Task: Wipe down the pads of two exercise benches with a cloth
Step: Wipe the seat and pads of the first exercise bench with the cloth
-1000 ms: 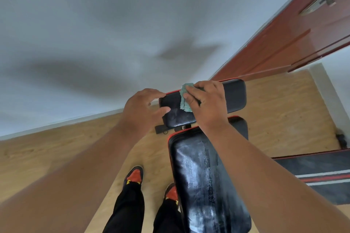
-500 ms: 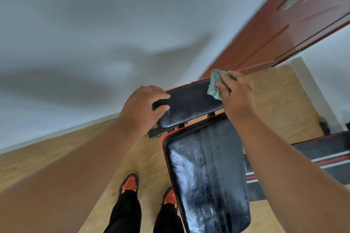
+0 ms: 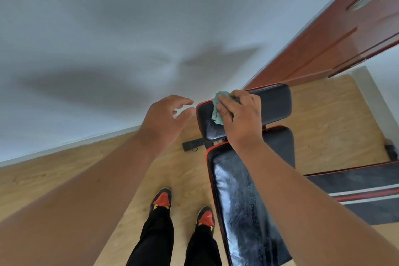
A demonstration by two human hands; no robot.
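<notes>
The step in hand is the wiping of the small head pad [image 3: 259, 110] of the first bench. The right hand [image 3: 241, 116] presses a crumpled green cloth [image 3: 217, 110] on this pad, the fingers curled over the cloth, which shows only at the fingertips, toward the left end of the pad. The left hand [image 3: 166, 119] hovers just beside that same end, with fingers loosely spread and thumb apart, holding nothing and, as it seems, not touching the pad.

Directly under the right wrist begins the long back pad [image 3: 244, 205]; it is glossy with pale streaks, so it was probably wiped already, though this is only a judgement. For the next move the cloth must probably travel along the head pad away from the left hand, to its far right end, with steady pressure. The left hand may need to hold the pad again, because it may rock on its hinge.

The second bench [image 3: 362, 192], black with red and white stripes, lies behind the right forearm and seems not yet treated.

The floor [image 3: 64, 177] is light wood. Beyond both hands stands a grey wall [image 3: 108, 28] with shadows, and past the cloth hand a red-brown door [image 3: 336, 34].
</notes>
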